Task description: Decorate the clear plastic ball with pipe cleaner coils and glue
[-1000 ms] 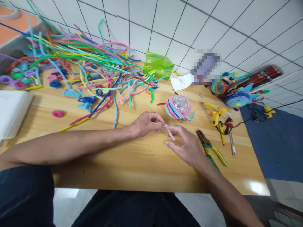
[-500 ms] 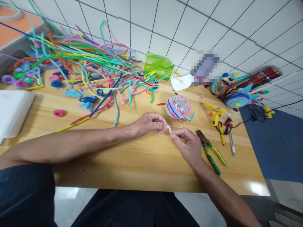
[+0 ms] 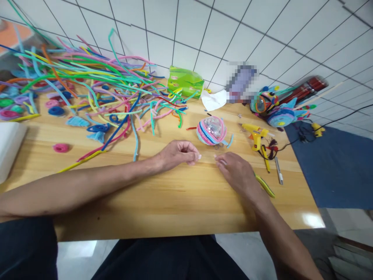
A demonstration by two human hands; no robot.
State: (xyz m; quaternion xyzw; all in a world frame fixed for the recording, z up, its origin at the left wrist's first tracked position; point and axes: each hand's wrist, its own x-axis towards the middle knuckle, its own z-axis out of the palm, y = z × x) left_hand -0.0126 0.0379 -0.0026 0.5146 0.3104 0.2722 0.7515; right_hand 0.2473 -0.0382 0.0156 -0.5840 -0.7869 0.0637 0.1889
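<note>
A small pale pink strip (image 3: 199,156) pokes out from the pinched thumb and fingers of my left hand (image 3: 180,153). My right hand (image 3: 236,168) is closed too, a short gap to the right; a tiny whitish tip shows at its fingers, too small to name. Just beyond both hands sits a ball (image 3: 211,130) wrapped in pink, blue and white pipe cleaners, with a clear shiny part on top. Pliers (image 3: 265,186) lie partly hidden under my right hand, one yellow-green handle showing.
Loose pipe cleaners (image 3: 96,74) heap at the back left, with coiled pieces and a pink coil (image 3: 61,147) nearby. A yellow glue gun (image 3: 255,134), a yellow cutter (image 3: 265,158) and a grey-white knife (image 3: 279,171) lie right. Behind are a green packet (image 3: 186,82) and colourful figures (image 3: 279,116).
My hands have moved apart; the pale strip that spanned them no longer does. My right hand now covers more of the pliers. The view has shifted slightly right.
</note>
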